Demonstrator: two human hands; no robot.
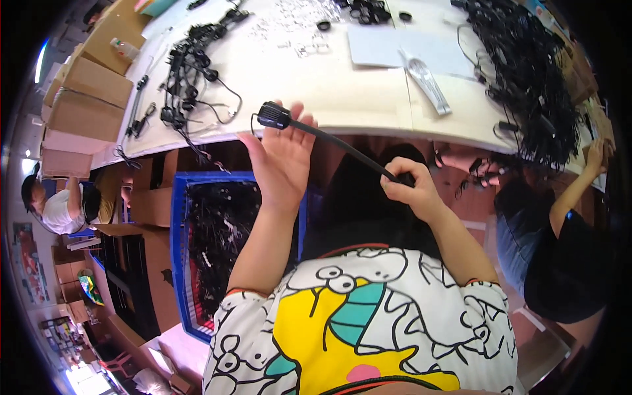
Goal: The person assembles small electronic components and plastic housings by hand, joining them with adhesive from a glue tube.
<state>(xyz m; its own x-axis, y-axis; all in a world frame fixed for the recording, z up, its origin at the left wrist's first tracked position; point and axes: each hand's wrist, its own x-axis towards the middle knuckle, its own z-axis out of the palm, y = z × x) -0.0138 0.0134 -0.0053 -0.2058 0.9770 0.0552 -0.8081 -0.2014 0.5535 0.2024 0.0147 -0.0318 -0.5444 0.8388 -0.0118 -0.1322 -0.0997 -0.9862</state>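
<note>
A thin black rod with a ribbed cylindrical head (273,115) slants across the space in front of me, just over the table's near edge. Its lower right end is gripped in my right hand (411,187), fingers curled round it. My left hand (283,158) is open, palm up, with its fingers stretched out behind the ribbed head. Whether the head rests on those fingers I cannot tell. A short black wire loops out beside the head, near my left thumb.
On the pale table (296,85) lie a bundle of black cabled parts (191,79), small clear pieces (289,26), white paper (375,49) and a clear plastic packet (428,85). Black cables (526,85) heap at right. A blue crate (178,263) stands below left; a co-worker's arm (573,191) reaches in.
</note>
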